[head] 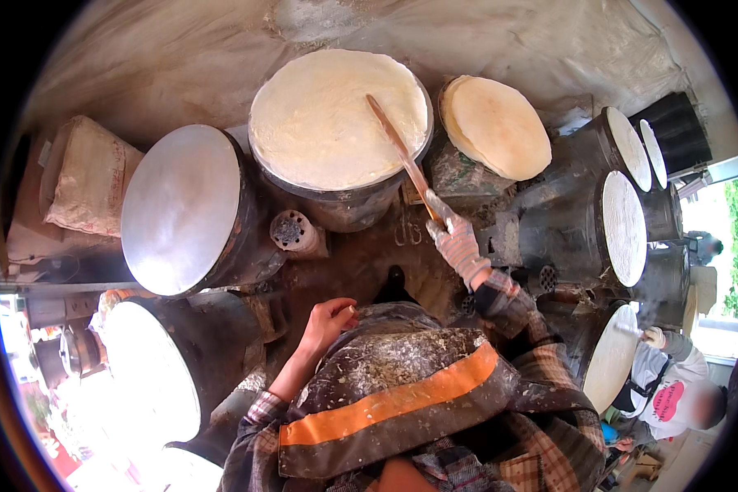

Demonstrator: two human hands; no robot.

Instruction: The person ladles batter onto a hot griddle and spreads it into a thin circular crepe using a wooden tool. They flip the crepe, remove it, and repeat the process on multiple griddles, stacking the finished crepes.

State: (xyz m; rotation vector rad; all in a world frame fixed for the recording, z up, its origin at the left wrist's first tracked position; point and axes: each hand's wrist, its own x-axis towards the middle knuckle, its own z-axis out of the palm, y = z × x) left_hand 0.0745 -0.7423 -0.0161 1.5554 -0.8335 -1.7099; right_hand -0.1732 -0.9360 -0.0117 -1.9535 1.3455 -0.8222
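My right hand (460, 243), in a striped knit glove, grips the near end of a long, flat wooden stick (400, 144). The stick's far tip lies over a wide, pale, thin pancake (326, 117), and I cannot tell whether it touches. That pancake covers nearly the whole top of a round drum-shaped griddle (350, 209). A stack of thin round pancakes (498, 126) sits just right of the griddle. Bare and loosely curled, my left hand (329, 326) hovers before my flour-dusted apron (400, 369) with nothing visible in it.
A bare round griddle (181, 209) stands to the left, beside a filled sack (89, 178). A perforated cylinder (292, 230) stands on the floor between griddles. More drum griddles (559, 227) line the right side, where another person (670, 381) works at a griddle with a gloved hand.
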